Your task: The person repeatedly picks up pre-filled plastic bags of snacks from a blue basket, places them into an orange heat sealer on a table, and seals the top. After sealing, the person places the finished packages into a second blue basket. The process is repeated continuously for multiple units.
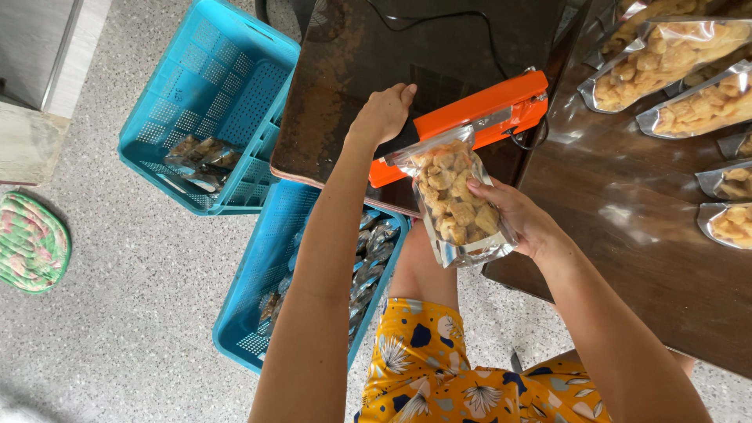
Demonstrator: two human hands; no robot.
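Here your left hand (pixel 384 113) presses down the orange sealer's (pixel 470 117) arm, fingers seemingly curled over it, while your right hand (pixel 521 219) grips the snack pouch (pixel 454 200), its top in the sealer on the surface (pixel 627 235)

A dark brown table (pixel 627 235) fills the right side, its top glossy. An orange sealer (pixel 470 117) lies on its near-left part, with a black cord (pixel 439 19) running across the top behind it. Clear bags of yellow snacks (pixel 689 70) lie in a loose row along the right edge, some overlapping. The speckled grey floor (pixel 141 274) carries 2 blue crates: one crate (pixel 211 102) at upper left with a few filled bags in it, the other crate (pixel 266 290) just beside it and partly under the table edge, holding more bags. A green patterned mat (pixel 31 243) lies on the floor at the far left, well apart from the crates
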